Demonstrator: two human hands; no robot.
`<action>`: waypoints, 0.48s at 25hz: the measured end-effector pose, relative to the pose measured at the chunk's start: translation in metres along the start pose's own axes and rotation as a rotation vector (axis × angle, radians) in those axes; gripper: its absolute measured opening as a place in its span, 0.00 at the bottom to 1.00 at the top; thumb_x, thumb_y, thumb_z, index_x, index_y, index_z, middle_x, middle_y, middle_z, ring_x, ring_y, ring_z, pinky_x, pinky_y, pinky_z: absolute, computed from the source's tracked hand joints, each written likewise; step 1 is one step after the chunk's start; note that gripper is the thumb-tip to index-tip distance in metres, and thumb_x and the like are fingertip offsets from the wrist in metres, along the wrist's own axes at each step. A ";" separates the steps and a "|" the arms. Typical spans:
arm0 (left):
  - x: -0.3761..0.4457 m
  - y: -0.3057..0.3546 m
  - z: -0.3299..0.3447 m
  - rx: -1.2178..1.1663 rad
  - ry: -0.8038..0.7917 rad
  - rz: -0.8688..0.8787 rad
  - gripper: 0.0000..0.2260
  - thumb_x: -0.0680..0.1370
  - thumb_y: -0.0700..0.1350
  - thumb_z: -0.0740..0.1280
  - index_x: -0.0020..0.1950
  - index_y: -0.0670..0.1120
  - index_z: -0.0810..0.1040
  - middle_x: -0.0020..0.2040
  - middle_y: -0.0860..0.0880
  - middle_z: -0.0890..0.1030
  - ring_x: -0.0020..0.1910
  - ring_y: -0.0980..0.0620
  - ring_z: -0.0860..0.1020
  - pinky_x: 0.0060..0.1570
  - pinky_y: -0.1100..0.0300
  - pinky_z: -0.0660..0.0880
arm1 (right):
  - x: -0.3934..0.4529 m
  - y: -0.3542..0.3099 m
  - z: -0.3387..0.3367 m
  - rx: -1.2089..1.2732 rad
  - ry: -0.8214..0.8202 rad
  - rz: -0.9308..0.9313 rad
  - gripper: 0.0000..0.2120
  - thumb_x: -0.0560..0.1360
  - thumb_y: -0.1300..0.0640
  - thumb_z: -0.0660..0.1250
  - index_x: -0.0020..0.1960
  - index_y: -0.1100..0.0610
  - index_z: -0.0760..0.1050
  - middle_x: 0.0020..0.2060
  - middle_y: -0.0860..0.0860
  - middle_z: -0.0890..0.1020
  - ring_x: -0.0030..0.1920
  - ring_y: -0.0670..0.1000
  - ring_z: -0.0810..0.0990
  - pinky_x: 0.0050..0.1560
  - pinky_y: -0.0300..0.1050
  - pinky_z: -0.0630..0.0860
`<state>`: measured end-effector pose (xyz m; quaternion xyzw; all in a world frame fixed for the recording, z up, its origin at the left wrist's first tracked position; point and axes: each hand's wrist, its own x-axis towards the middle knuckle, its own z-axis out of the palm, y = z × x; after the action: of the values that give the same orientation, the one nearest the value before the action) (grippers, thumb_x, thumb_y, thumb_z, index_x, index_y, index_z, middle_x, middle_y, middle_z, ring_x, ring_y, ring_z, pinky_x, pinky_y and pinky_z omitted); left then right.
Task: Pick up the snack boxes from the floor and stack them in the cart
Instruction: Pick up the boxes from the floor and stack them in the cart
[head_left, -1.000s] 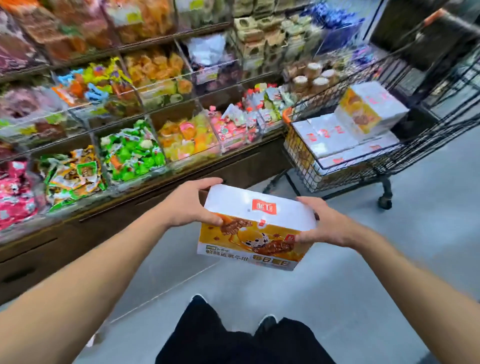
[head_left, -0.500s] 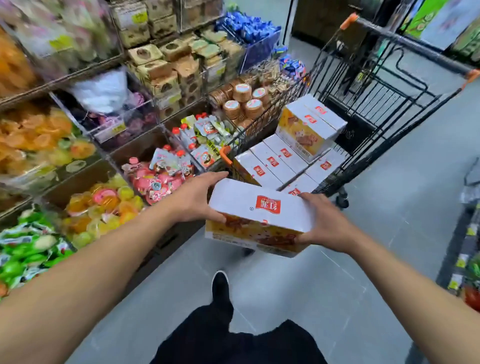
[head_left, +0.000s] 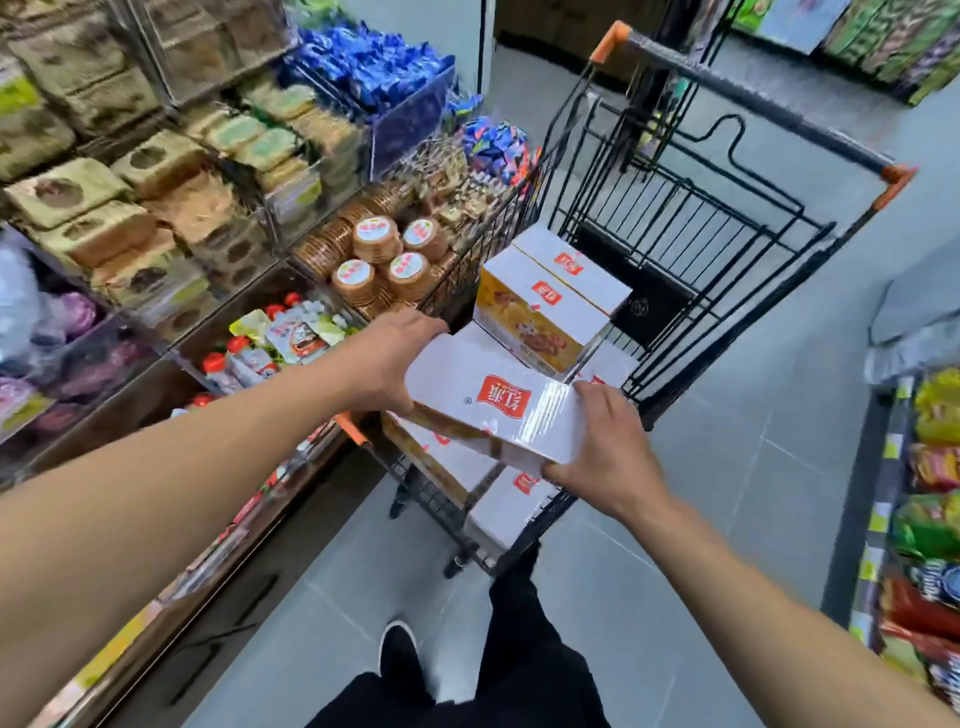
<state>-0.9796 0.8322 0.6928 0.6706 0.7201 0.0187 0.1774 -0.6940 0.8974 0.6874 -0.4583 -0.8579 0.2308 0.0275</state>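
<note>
I hold a white-topped snack box with a red logo and orange sides over the near end of the black wire cart. My left hand grips its left end and my right hand grips its right end. Beneath it, a layer of the same boxes lies flat in the cart. Farther in, two more boxes sit stacked on that layer.
Shelves of packaged snacks run along the left, close to the cart. Another snack rack lines the right edge. Grey tiled floor lies between them. My legs and a shoe show at the bottom.
I have stepped toward the cart and carried the box forward, from in front of it to above its near end. Both hands keep the same grip.
</note>
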 end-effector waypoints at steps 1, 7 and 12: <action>0.022 -0.003 0.002 -0.001 -0.016 -0.021 0.45 0.59 0.50 0.77 0.73 0.47 0.62 0.66 0.47 0.69 0.65 0.46 0.68 0.65 0.55 0.68 | 0.018 0.008 0.002 -0.026 -0.001 -0.005 0.49 0.62 0.39 0.78 0.74 0.54 0.57 0.68 0.51 0.66 0.67 0.53 0.64 0.67 0.49 0.65; 0.146 -0.040 0.025 0.039 -0.078 -0.079 0.43 0.62 0.54 0.76 0.72 0.55 0.58 0.66 0.52 0.66 0.63 0.47 0.71 0.58 0.49 0.74 | 0.124 0.057 0.023 -0.056 -0.070 -0.080 0.45 0.64 0.41 0.76 0.72 0.54 0.57 0.63 0.52 0.68 0.64 0.55 0.67 0.65 0.49 0.69; 0.213 -0.065 0.035 0.090 -0.049 -0.050 0.34 0.70 0.50 0.72 0.72 0.53 0.59 0.69 0.50 0.66 0.64 0.46 0.71 0.53 0.47 0.77 | 0.181 0.085 0.055 -0.163 -0.107 -0.152 0.48 0.62 0.40 0.74 0.73 0.61 0.60 0.61 0.56 0.72 0.60 0.57 0.72 0.61 0.54 0.74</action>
<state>-1.0399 1.0249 0.5934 0.6599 0.7322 -0.0345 0.1652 -0.7469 1.0614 0.5726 -0.3795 -0.9064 0.1815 -0.0382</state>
